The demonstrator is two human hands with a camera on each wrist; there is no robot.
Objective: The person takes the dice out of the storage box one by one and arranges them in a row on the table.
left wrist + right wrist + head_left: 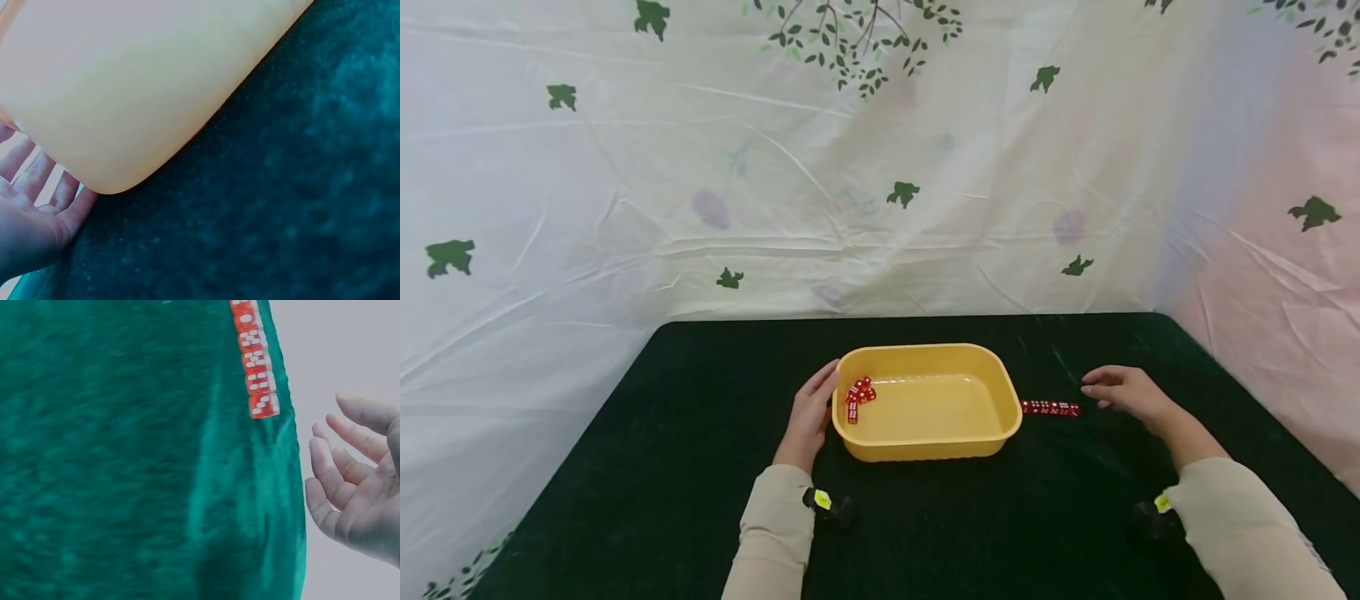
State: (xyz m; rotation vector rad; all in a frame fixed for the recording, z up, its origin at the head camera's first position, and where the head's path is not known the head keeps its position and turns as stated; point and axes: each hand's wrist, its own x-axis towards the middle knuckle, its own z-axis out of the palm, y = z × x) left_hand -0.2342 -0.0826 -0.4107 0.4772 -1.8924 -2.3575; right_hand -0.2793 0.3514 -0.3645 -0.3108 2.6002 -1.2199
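A yellow basin (936, 427) with rounded corners stands on the dark green cloth. Several red dice (859, 396) with white pips lie loosely inside it, at its left end. My left hand (808, 417) rests against the basin's left side; in the left wrist view its fingers (39, 175) look fairly straight along the wall. Right of the basin, more red dice form a straight row (1051, 407), seen end-on in the right wrist view as a line of dice (255, 369). Just beyond the row's right end hovers my right hand (1126, 390), fingers loosely bent, holding nothing.
The green cloth (662, 467) covers the table, whose far edge meets a pale curtain (820, 250) printed with leaves and birds. Another stretch of curtain (1285, 283) hangs along the right side. A small black device (833, 507) sits at my left wrist.
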